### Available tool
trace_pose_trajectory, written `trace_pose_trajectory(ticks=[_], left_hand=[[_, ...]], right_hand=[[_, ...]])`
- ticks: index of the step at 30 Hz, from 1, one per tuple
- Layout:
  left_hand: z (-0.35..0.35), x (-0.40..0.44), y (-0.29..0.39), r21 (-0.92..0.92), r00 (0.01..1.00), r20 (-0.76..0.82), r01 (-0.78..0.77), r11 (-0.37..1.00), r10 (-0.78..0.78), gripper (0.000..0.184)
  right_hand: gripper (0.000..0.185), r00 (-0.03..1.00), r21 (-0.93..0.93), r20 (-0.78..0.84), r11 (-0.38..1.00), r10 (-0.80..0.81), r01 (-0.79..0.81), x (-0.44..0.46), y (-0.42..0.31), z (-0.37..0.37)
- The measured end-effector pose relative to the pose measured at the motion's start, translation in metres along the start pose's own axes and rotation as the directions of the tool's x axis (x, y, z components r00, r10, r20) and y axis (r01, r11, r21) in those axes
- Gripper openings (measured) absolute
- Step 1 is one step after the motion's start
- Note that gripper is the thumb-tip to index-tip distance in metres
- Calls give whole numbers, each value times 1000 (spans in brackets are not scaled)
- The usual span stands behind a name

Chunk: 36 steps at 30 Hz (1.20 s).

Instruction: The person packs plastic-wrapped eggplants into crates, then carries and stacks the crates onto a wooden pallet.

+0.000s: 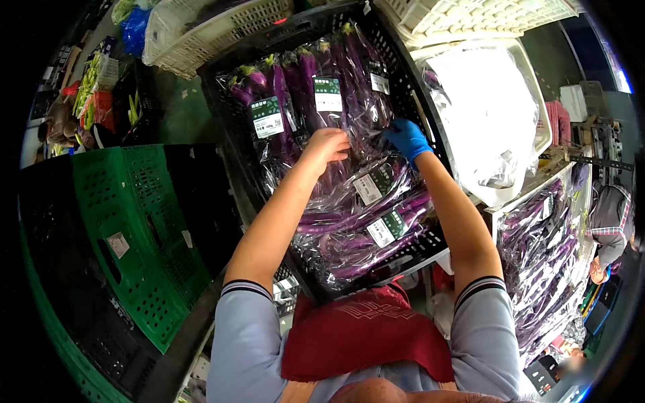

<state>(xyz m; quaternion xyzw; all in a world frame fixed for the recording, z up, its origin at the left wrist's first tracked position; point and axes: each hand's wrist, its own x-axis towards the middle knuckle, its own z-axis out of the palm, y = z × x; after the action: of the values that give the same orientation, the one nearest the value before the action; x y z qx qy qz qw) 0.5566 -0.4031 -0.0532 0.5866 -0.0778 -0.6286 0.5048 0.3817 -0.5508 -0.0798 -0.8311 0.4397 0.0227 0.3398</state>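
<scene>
A black crate (424,114) in front of me holds several clear plastic bags of long purple eggplants, each with a green and white label. My left hand (328,144), bare, has its fingers curled in on the lower end of the middle bag of eggplants (327,70). My right hand (408,138) wears a blue glove; its fingers are bent against the lower end of the right-hand upper bag of eggplants (363,60), by the crate's right wall. Two bags lie crosswise nearer me, the closest being a labelled bag of eggplants (349,245). Both hands' fingertips are partly hidden.
Stacked green crates (144,235) stand at left. Cream crates (222,33) sit behind, and a white-lined crate (484,101) is to the right. Many loose eggplants (544,262) fill a container at lower right. Another person (610,215) is at the far right.
</scene>
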Motion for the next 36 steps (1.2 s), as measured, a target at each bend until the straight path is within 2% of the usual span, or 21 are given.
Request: trace_pose_trajectory(ticks=[1, 3, 4, 5, 6, 7, 9, 10, 13, 14, 17, 18, 21, 22, 25, 27, 29, 31, 32, 33, 36], left_hand=[[2, 4, -2, 82, 1000, -6, 19, 996, -19, 29], [11, 15, -2, 245, 999, -24, 48, 968, -44, 28], [17, 16, -2, 383, 999, -49, -2, 924, 22, 30], [23, 20, 0, 589, 995, -98, 52, 807, 7, 26], [25, 22, 0, 601, 995, -92, 36, 798, 24, 23], [27, 24, -2, 616, 996, -84, 21, 787, 40, 21], [23, 20, -5, 346, 992, -61, -78, 935, 106, 16], [18, 18, -4, 238, 995, -31, -80, 968, 90, 15], [16, 7, -7, 33, 982, 39, -185, 982, 184, 11], [14, 4, -5, -2, 991, 50, -124, 992, 123, 10], [5, 17, -19, -202, 988, 124, -62, 977, 88, 6], [7, 14, -16, -281, 994, 79, -54, 958, 80, 5], [3, 13, -15, -388, 984, 132, -56, 920, 116, 6], [3, 15, -15, -378, 985, 133, -51, 924, 109, 6], [3, 15, -15, -355, 988, 124, -46, 934, 96, 7], [7, 12, -14, -350, 990, 104, -54, 935, 95, 9], [17, 7, -12, -316, 983, 76, -137, 939, 169, 21], [29, 0, -5, -259, 972, 80, -196, 946, 223, 29], [21, 9, -14, -205, 972, 89, -196, 959, 218, 51], [25, 7, -11, -185, 967, 103, -211, 960, 232, 52], [33, 4, -5, -144, 960, 127, -232, 962, 250, 53]], right_hand=[[30, 999, 63, 51, 998, -2, -2, 0, 3, -3], [30, 998, 340, 61, 939, 30, -50, -8, 3, -5], [30, 997, 472, 67, 879, 42, -69, -13, 1, -6], [31, 996, 595, 72, 799, 52, -85, -14, 1, -8], [30, 992, 520, 119, 848, 43, -99, -12, 4, -13], [30, 994, 579, 103, 810, 37, -90, -14, 6, -13], [31, 998, 692, 62, 720, 25, -61, -19, 7, -14], [35, 991, 757, 105, 640, 82, -133, -23, -2, -18], [37, 995, 831, 83, 547, 63, -104, -21, 10, -6], [37, 995, 784, 13, 616, 98, -71, -20, 14, -1], [38, 997, 818, 59, 570, 51, -78, -30, 0, -15], [32, 995, 871, 100, 483, 15, -95, -31, -3, -20], [24, 983, 948, 184, 270, -21, -171, -33, -3, -17], [18, 988, 959, 144, 255, -48, -127, -30, 1, -12], [16, 984, 940, 175, 302, -34, -156, -31, 0, -15], [13, 984, 951, 176, 263, -24, -164, -33, -1, -16], [11, 989, 967, 144, 218, -41, -132, -32, -2, -12], [13, 994, 963, 93, 258, -52, -77, -31, -4, -11], [14, 996, 959, 48, 281, -74, -25, -30, -4, -9], [15, 995, 953, 3, 303, -96, 26, -30, -5, -9], [20, 995, 947, 25, 322, -101, 9, -29, -5, -8]])
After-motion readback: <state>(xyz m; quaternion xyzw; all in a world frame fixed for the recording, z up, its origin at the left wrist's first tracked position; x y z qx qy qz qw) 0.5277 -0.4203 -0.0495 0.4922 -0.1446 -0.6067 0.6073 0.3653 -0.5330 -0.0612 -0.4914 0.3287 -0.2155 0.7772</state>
